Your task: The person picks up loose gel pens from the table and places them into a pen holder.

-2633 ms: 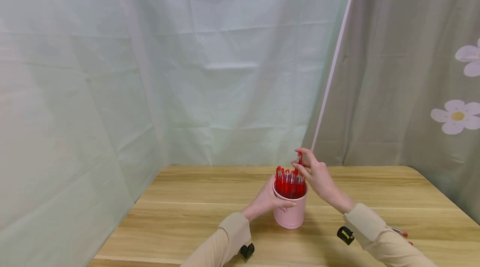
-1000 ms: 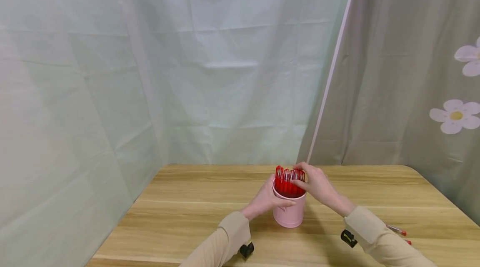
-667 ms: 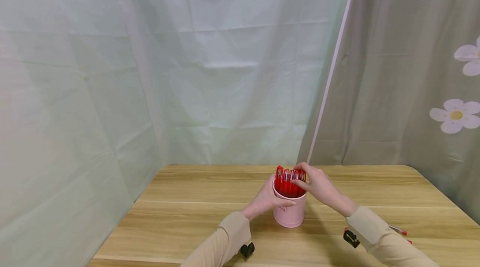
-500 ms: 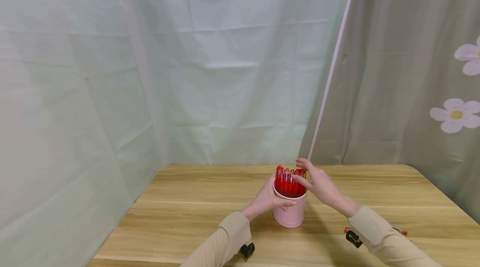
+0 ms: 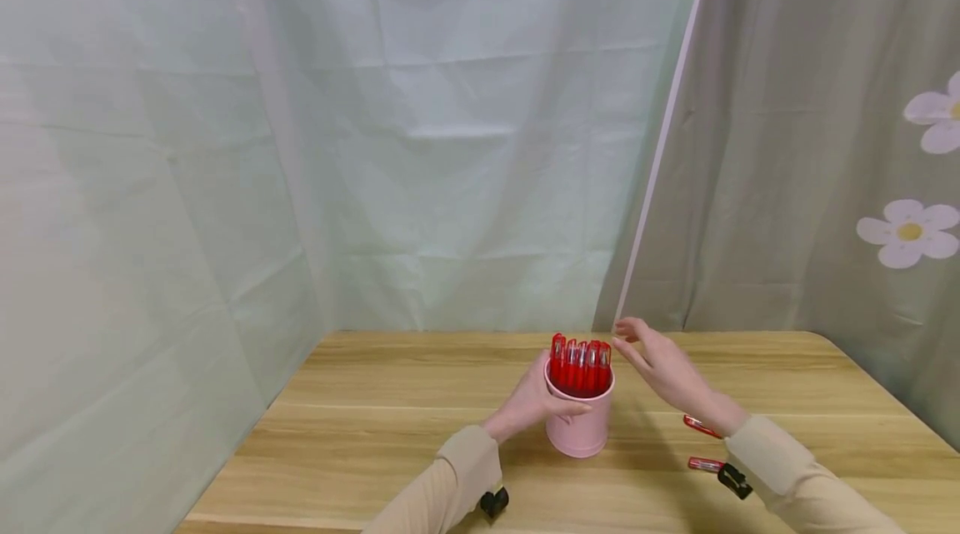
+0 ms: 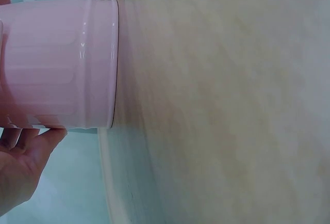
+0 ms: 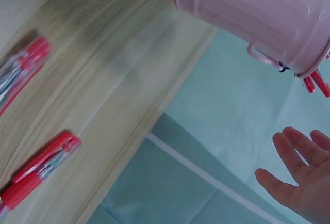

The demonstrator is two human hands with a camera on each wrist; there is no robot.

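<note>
Several red-capped pens [image 5: 577, 367] stand upright, packed in a pink bucket [image 5: 581, 431] on the wooden table. At its left side my left hand [image 5: 527, 401] grips the bucket, thumb along the front below the rim. The left wrist view shows the bucket's wall [image 6: 51, 64] and part of that hand [image 6: 23, 170] beneath it. My right hand [image 5: 666, 366] hovers just right of the pens, fingers relaxed and holding nothing. In the right wrist view this hand [image 7: 301, 185] is apart from the bucket [image 7: 258, 15], with its small handle showing.
On the table [image 5: 390, 417], two loose pens lie beside my right forearm: one pen [image 5: 702, 426] farther back, another pen [image 5: 705, 464] nearer, partly behind the wrist camera [image 5: 734, 481]. A pale curtain [image 5: 465, 142] and a grey curtain with flowers [image 5: 765, 142] hang behind.
My right hand has lowered a pen into the bucket, let go of it and drawn away to the right. More of the loose pens shows now. My left hand keeps its grip.
</note>
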